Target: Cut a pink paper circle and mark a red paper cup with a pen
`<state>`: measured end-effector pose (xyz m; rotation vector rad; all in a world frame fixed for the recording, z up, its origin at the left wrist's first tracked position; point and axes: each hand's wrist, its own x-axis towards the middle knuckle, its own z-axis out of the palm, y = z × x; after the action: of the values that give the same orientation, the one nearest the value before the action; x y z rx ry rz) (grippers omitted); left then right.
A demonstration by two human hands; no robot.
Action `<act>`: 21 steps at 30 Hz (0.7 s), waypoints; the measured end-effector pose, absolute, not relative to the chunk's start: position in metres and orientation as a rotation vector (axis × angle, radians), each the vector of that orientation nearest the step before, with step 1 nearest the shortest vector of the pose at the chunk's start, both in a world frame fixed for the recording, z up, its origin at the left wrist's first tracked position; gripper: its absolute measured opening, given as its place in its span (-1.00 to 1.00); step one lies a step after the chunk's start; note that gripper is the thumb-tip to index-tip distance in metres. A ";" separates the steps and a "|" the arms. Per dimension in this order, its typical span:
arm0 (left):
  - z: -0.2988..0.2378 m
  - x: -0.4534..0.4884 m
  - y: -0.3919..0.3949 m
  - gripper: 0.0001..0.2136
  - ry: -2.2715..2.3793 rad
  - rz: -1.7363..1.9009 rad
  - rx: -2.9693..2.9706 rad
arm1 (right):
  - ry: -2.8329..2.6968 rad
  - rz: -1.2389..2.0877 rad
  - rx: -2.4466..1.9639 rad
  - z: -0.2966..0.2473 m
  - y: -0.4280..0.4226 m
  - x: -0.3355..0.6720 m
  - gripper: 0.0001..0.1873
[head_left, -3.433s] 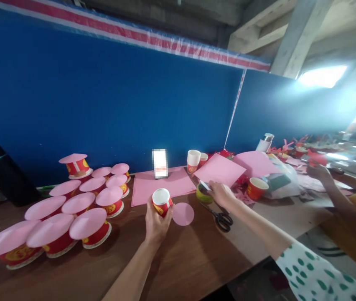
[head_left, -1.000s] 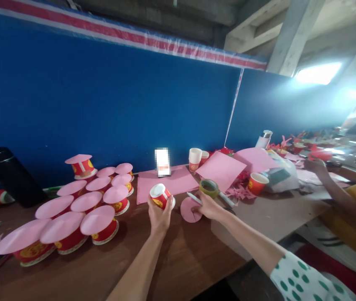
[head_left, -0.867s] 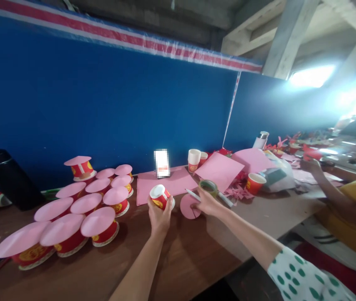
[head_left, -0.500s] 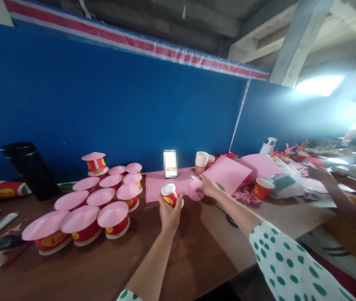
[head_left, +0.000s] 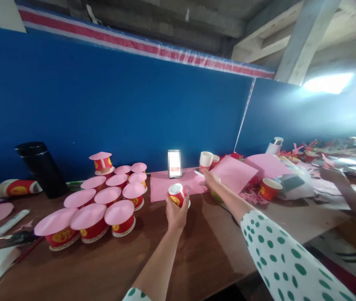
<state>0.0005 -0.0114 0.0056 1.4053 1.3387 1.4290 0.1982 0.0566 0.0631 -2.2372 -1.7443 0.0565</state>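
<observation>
My left hand is wrapped round a small red paper cup with yellow print and a white top, held above the brown table. Farther right, my right hand is closed on a slim white item whose kind I cannot make out. Pink paper lies flat behind the cup and runs to below my right hand. On the left stand several finished red cups with pink cone tops, set in rows. A stack of white paper cups rises just behind my right hand.
A black flask and a cup lying on its side are at the far left. A bright phone leans on the blue wall. Pink sheets, a red cup and another person's hand are to the right.
The view has turned a little left. My right hand has moved away from the round pink piece it was touching, toward the white cups. My left hand still holds the red cup.
</observation>
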 end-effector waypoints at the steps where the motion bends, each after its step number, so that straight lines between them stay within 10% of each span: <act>1: 0.006 0.001 -0.011 -0.38 1.341 1.430 1.405 | -1.738 0.047 -2.237 0.063 0.057 0.198 -0.39; 21: 0.013 0.001 -0.010 -0.58 1.137 1.426 1.277 | -1.579 0.217 -1.654 0.009 -0.005 0.143 -0.60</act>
<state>0.0007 -0.0096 0.0132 1.2773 1.1373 1.4256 0.1426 -0.0052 0.0089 -1.6544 -1.5794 0.2168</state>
